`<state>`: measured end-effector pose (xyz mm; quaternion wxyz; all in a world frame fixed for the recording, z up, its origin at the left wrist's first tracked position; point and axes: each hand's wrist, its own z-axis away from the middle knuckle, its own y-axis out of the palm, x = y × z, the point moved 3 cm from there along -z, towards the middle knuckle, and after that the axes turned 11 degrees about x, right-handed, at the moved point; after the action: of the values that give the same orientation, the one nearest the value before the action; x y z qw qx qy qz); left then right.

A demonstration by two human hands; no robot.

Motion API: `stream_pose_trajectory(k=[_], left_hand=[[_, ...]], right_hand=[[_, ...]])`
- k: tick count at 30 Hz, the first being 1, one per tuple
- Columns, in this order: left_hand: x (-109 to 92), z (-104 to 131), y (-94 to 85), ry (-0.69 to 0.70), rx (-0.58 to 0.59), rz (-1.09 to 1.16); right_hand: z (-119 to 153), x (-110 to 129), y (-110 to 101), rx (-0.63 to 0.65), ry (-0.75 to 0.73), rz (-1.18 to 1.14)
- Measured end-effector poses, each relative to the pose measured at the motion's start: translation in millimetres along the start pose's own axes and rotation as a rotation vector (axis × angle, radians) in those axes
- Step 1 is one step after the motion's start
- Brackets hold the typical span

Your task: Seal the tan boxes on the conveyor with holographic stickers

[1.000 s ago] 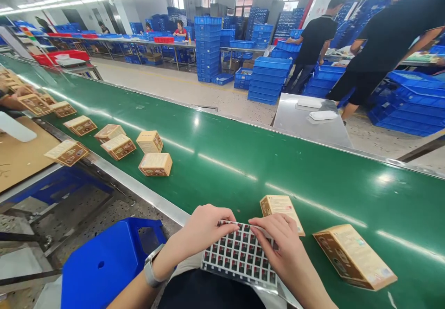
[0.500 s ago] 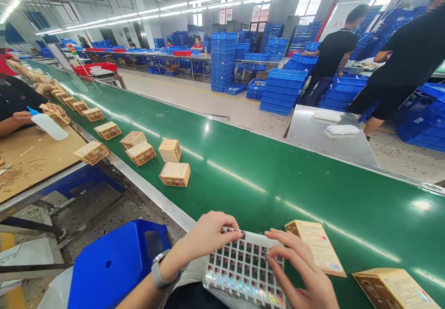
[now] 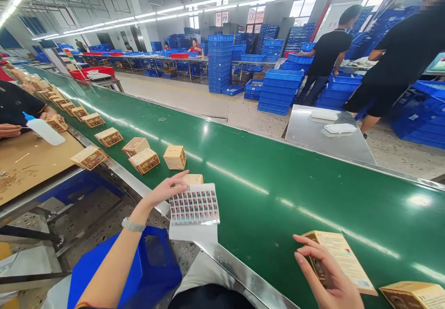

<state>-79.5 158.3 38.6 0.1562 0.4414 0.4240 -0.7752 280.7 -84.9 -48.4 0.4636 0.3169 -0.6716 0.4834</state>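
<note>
My left hand (image 3: 170, 189) grips the top edge of a sheet of small shiny stickers (image 3: 194, 204), set in rows on white backing. The sheet lies over the belt's near metal edge and partly covers a small carton (image 3: 193, 179) behind it. My right hand (image 3: 327, 269) is beside a cream-and-brown carton (image 3: 342, 253) on the right, partly hiding its brown side. Its thumb and a finger are close together at the tips; whatever they pinch is too small to make out. Another carton (image 3: 417, 295) sits at the lower right edge.
A green conveyor belt (image 3: 250, 174) runs across, carrying several cartons (image 3: 144, 160) to the left. A blue plastic stool (image 3: 100, 262) stands below the belt. At left, a co-worker's hand is near a glue bottle (image 3: 47, 130). A metal table (image 3: 313, 137) stands beyond the belt.
My left hand has carried the sticker sheet left and forward, away from my lap. My right hand has come off the sheet and moved right, to the carton.
</note>
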Motion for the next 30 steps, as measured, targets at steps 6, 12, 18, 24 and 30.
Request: stream_pose_trajectory(k=[6,12,18,24,30], left_hand=[[-24,15,118.7,0.081,0.238,0.097],[-49,37,194.3,0.041,0.484,0.236],[-68,36,185.6,0.265,0.533,-0.178],[-70,37,199.8,0.406,0.732,-0.355],[-77,30,211.5,0.512,0.747,-0.32]], right_hand=[[-9,-9,15,-0.012,0.155,-0.223],[-13,-21,47,-0.146,0.327,-0.661],[-10,-21,48,-0.226,0.337,-0.777],[-11,-8,33,-0.182,0.321,-0.64],[-13,-6,18,-0.115,0.31,-0.526]])
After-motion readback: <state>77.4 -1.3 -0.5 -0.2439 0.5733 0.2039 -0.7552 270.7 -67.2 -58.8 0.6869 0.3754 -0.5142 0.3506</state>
